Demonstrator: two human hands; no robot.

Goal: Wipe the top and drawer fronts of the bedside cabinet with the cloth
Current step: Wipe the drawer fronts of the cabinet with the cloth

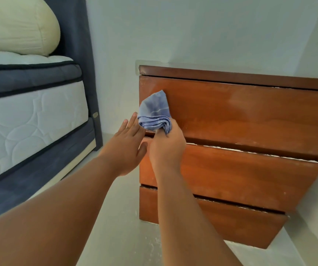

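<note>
The brown wooden bedside cabinet stands against the wall with three drawer fronts stacked below its top edge. My right hand grips a bunched blue cloth and presses it against the left end of the top drawer front. My left hand is open with fingers spread, just left of the cloth, at the cabinet's left edge; its fingertips nearly touch the cloth. The cabinet's top surface is seen only edge-on. Pale dusty smears show on the drawer fronts.
A bed with a white quilted mattress, dark blue frame and headboard stands to the left, with a cream pillow on it. A narrow strip of pale floor lies between bed and cabinet.
</note>
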